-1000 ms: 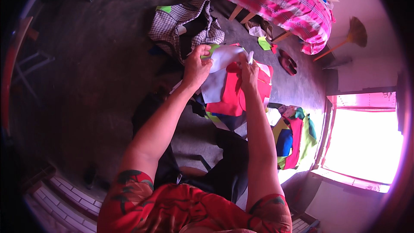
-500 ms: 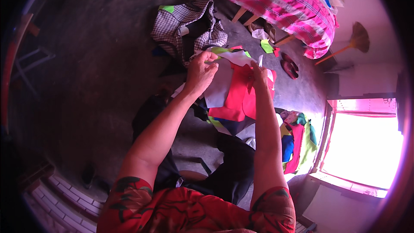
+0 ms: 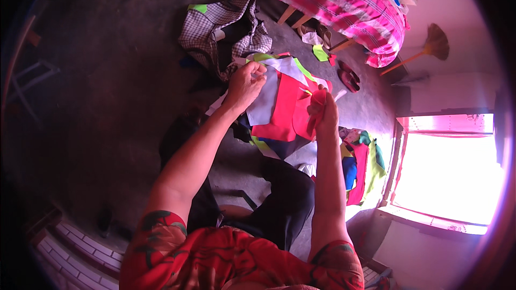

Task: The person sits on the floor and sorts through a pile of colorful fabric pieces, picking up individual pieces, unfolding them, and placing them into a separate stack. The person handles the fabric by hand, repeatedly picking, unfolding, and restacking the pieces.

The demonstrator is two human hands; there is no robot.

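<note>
A spread of cloth pieces lies before my knees: a pale grey cloth [image 3: 263,102], a red cloth [image 3: 285,110] beside it, lime-green and white strips along the far side, and dark blue at the near edge. My left hand [image 3: 247,87] is closed in a pinch at the far edge of the grey cloth. On the right, my right hand [image 3: 325,111] grips a raised fold of the red cloth, fingers wrapped round it. A thin pale piece [image 3: 339,95] sticks out beside that hand; its kind is unclear.
A checked cloth [image 3: 207,29] lies crumpled on the floor beyond. Coloured cloth pieces [image 3: 361,169] are heaped at the right, near a bright window [image 3: 446,177]. Shoes [image 3: 349,78] and a green scrap [image 3: 320,52] lie below a pink plaid cover [image 3: 344,8]. A broom [image 3: 435,43] leans at the wall.
My right hand has drawn nearer and now has red cloth gathered in it. The pale piece at its fingertips has shifted to its right side. My left hand stays at the grey cloth.
</note>
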